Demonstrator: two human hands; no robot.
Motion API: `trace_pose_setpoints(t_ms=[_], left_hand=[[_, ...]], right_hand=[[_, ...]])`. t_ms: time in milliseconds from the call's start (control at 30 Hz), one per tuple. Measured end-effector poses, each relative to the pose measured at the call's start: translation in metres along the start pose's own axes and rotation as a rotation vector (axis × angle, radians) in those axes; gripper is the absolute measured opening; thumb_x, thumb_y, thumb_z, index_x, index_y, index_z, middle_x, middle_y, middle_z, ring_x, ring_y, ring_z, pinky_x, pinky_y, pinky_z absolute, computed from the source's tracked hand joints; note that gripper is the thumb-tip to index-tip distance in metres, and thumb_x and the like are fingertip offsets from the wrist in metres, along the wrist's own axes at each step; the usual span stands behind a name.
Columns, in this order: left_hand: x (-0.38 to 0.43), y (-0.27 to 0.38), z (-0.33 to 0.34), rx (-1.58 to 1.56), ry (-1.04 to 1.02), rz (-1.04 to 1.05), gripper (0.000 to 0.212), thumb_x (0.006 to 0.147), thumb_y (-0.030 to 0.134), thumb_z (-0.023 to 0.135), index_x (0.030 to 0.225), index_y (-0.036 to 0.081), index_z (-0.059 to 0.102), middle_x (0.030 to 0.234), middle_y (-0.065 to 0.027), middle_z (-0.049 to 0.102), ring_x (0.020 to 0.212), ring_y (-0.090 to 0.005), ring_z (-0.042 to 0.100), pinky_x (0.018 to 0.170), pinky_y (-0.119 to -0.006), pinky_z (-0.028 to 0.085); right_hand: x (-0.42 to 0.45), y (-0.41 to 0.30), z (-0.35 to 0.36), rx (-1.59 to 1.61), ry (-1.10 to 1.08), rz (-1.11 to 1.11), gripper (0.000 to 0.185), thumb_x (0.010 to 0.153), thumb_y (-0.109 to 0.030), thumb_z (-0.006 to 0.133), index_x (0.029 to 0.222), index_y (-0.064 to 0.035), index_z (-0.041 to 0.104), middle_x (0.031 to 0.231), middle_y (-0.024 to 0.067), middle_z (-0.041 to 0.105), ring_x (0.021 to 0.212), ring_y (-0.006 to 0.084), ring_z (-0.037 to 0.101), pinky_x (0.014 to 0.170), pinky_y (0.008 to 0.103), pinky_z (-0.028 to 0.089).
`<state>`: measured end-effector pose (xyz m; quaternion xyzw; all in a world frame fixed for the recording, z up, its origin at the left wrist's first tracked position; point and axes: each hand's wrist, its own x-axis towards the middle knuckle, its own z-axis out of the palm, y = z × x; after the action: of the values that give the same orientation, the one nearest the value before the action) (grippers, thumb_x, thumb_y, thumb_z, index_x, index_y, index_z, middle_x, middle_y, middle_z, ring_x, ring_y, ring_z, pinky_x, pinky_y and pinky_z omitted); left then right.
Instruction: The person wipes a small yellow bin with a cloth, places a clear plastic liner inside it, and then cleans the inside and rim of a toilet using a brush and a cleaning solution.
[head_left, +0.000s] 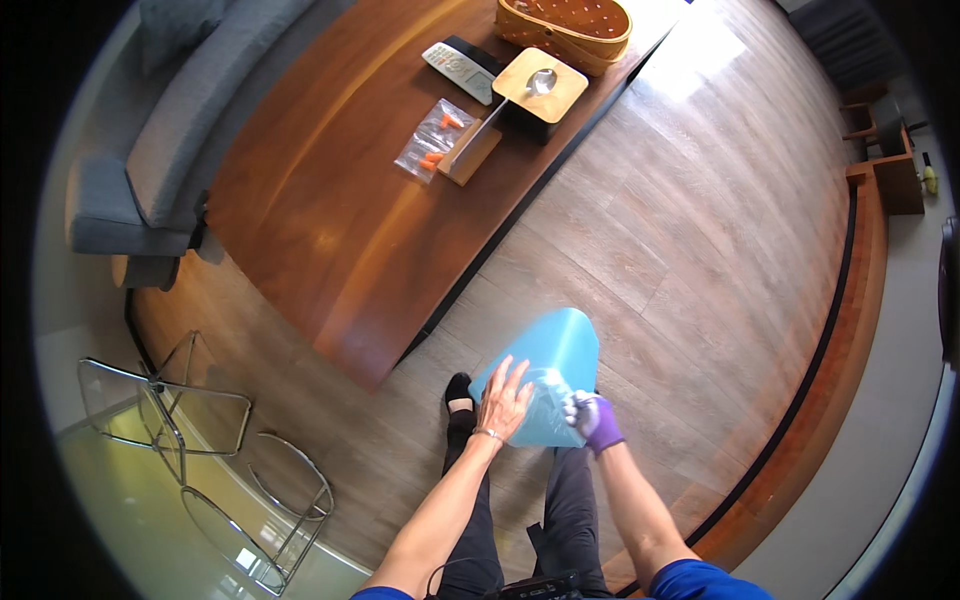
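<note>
In front of my legs is a light-blue plastic container (564, 341), tilted, with clear crinkled plastic film (551, 390) over its near part. My left hand (504, 401) is bare and lies against the container's left side, fingers spread. A thin band circles that wrist. My right hand (592, 420) wears a white and purple glove. Its fingers are curled at the container's right edge and pinch the film there. Whether the film is a bag cannot be told.
A long wooden table (322, 247) carries a woven basket (562, 34), a wood-topped box (540, 84), a telephone handset (459, 71) and a clear bag (435, 139) with orange pieces. A grey sofa (180, 112) stands left. Chrome-framed furniture (165, 405) is at lower left.
</note>
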<state>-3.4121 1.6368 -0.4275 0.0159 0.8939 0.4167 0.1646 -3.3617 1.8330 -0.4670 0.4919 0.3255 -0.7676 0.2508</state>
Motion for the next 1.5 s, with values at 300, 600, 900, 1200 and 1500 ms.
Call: trace_pose_setpoints(t_ms=[300,600,900,1200,1500], left_hand=[[-0.105,-0.022,0.109,-1.436,-0.324,-1.283,0.076,0.078,0.077,0.023,0.116,0.017,0.05,0.094,0.0023,0.059,0.075,-0.015,0.05,0.07,-0.037,0.043],[-0.039,-0.066,-0.026,-0.806,0.261,-0.902,0.054,0.088,0.054,0.039,0.115,0.008,0.05,0.094,-0.0051,0.057,0.078,-0.0141,0.055,0.061,-0.029,0.047],[-0.009,-0.014,0.016,-0.66,-0.007,-0.749,0.059,0.088,0.047,0.047,0.131,0.007,0.04,0.126,-0.0104,0.047,0.116,-0.0214,0.043,0.097,-0.03,0.033],[0.016,-0.072,-0.053,-0.816,-0.195,-0.78,0.087,0.074,0.063,0.057,0.138,0.014,0.025,0.134,-0.0116,0.037,0.122,-0.0278,0.038,0.091,-0.049,0.039],[-0.003,-0.076,-0.021,-0.251,-0.787,-0.696,0.071,0.071,0.056,0.065,0.113,0.0,0.054,0.088,-0.014,0.063,0.075,-0.021,0.062,0.065,-0.033,0.05]], right_hand=[[-0.005,0.047,0.036,-0.064,0.313,-0.264,0.007,0.088,-0.013,0.046,0.086,-0.0062,0.048,0.076,0.009,0.056,0.059,0.0211,0.058,0.046,0.0298,0.046],[-0.008,0.043,0.011,0.671,0.064,-0.048,0.018,0.091,-0.021,0.042,0.08,-0.0072,0.047,0.073,0.0072,0.054,0.062,0.0182,0.051,0.053,0.0306,0.042],[-0.051,0.057,0.029,-0.023,0.431,-0.544,0.008,0.09,-0.011,0.043,0.092,-0.0042,0.043,0.091,0.0163,0.056,0.069,0.0258,0.06,0.062,0.032,0.048],[-0.135,0.01,0.042,0.086,0.078,-0.573,0.01,0.092,-0.018,0.049,0.09,-0.0083,0.048,0.08,0.0081,0.054,0.072,0.0216,0.055,0.067,0.033,0.046],[-0.123,-0.052,-0.007,0.085,-0.27,-0.133,0.008,0.089,-0.011,0.043,0.084,-0.0062,0.046,0.062,0.0021,0.042,0.048,0.0107,0.036,0.044,0.0244,0.032]])
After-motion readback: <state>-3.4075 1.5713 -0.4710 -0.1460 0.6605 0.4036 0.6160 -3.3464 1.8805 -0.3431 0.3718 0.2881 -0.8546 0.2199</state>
